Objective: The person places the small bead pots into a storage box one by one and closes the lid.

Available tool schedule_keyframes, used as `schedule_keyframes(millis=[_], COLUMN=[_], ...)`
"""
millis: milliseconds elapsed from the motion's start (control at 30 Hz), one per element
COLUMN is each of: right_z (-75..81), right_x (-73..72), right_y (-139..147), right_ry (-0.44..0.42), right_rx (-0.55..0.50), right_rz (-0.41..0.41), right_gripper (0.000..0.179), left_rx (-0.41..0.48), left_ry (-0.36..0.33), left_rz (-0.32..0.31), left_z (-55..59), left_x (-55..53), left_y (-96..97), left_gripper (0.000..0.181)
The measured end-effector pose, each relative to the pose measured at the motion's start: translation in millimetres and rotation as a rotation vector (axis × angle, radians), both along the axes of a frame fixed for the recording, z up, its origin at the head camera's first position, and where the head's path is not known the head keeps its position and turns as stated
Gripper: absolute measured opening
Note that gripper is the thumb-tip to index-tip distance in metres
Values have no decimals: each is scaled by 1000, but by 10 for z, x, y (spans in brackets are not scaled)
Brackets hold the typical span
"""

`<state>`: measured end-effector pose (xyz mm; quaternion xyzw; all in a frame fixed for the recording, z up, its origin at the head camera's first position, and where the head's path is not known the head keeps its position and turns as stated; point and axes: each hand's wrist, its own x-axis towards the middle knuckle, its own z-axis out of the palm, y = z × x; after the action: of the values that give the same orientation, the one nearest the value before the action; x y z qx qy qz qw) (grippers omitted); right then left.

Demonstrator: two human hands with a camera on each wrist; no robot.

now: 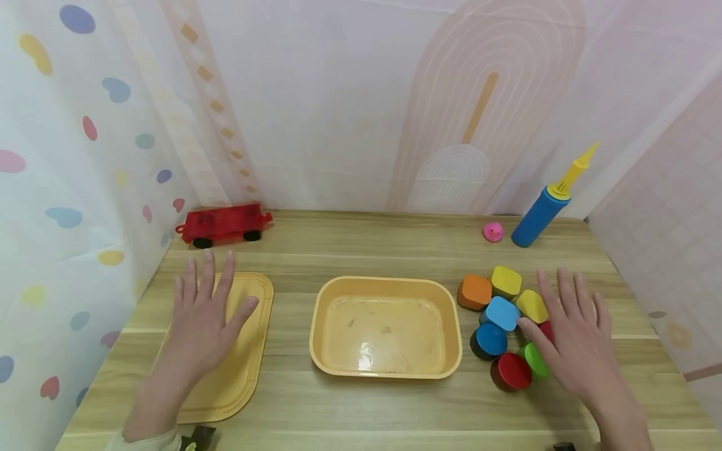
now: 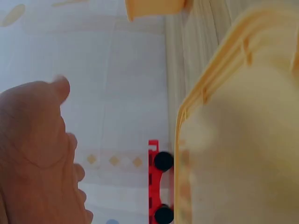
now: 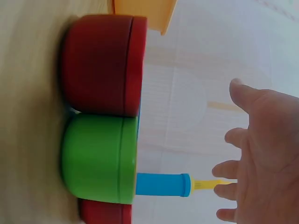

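Holding nothing with either grip, right hand [image 1: 578, 335] or left hand [image 1: 201, 322], fingers straight and well spread on both. Palm down and apart from a cluster of coloured pieces [image 1: 501, 315] beneath the right; palm down likewise above a shallow yellow tray [image 1: 242, 351] on the left, without contact. To pick up a piece well, probably best to lower right thumb and fingertips along opposite sides of an outer one, such as the red piece [image 1: 511, 372] at the near edge or the green piece [image 1: 536, 361] just beside it. Likely to nudge neighbours if lowered too widely spread, with most pieces packed so close. For the tray, perhaps easiest to curl fingertips under its rim instead of pressing the flat middle. Farther out, between the hands on the tabletop [image 1: 366, 410], an open yellow tub [image 1: 395, 344]. Beyond the tray, a red toy wagon [image 1: 225, 224]; at the far right, a pink duck [image 1: 493, 232] beside a blue pump [image 1: 536, 219] with a yellow nozzle.
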<state>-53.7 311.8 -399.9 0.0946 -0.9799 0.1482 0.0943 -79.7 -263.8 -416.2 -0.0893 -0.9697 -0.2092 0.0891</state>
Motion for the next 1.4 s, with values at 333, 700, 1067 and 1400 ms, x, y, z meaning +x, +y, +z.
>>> schedule_keyframes(millis=[333,700,1067,1400], right_z=[-111,-249,-479,-623], right_x=[165,193,123,145], right_y=[37,133,327,482], right_ry=[73,204,151,-96], right_rx=[-97,-372,-668,-855], right_rz=[-54,-138,-153,-168], right_gripper=[87,75,59,61], left_rx=[227,552,790,991], left_ry=[-27,-151,-124,-149], left_rz=[21,-16,-54,-158], left_z=[-54,-157,-415,-567], left_x=[208,383,445,436], left_y=[199,534,937,1048], left_gripper=[82,76,64,60])
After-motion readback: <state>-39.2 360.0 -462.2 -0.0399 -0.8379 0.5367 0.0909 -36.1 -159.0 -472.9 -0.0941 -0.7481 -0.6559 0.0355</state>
